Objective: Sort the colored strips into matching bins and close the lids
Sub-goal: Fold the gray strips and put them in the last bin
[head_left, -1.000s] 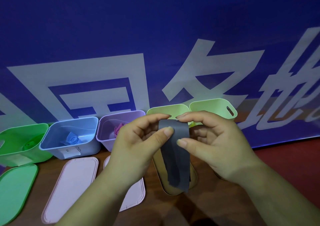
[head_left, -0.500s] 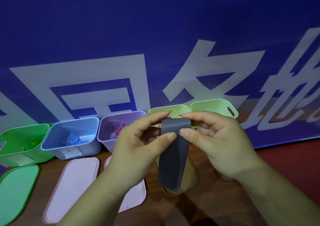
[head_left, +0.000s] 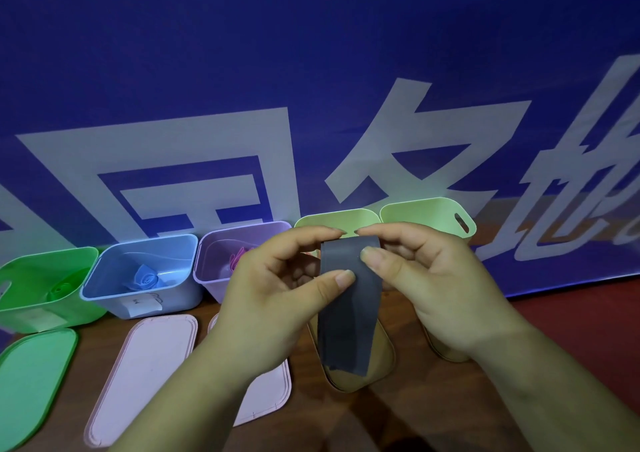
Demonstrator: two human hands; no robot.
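A grey strip (head_left: 348, 316) hangs down in front of me, its top end curled over. My left hand (head_left: 273, 295) pinches its left edge with thumb and fingers. My right hand (head_left: 433, 285) pinches the top right of the grey strip. Behind the hands stands a row of open bins: green bin (head_left: 38, 278) with a rolled green strip, blue bin (head_left: 138, 264) with a rolled blue strip (head_left: 145, 278), purple bin (head_left: 221, 254) with a pink strip (head_left: 237, 261), and two pale yellow-green bins (head_left: 332, 217) (head_left: 426, 214), partly hidden by my hands.
Lids lie flat on the wooden table in front of the bins: a green lid (head_left: 31, 382), two pink lids (head_left: 145, 372) (head_left: 270, 396), a tan lid (head_left: 377, 358) under the strip, and another mostly hidden behind my right hand. A blue banner fills the background.
The strip's hanging end has got shorter as the hands roll its top over. My left thumb has slid lower on the strip; both hands stay in place.
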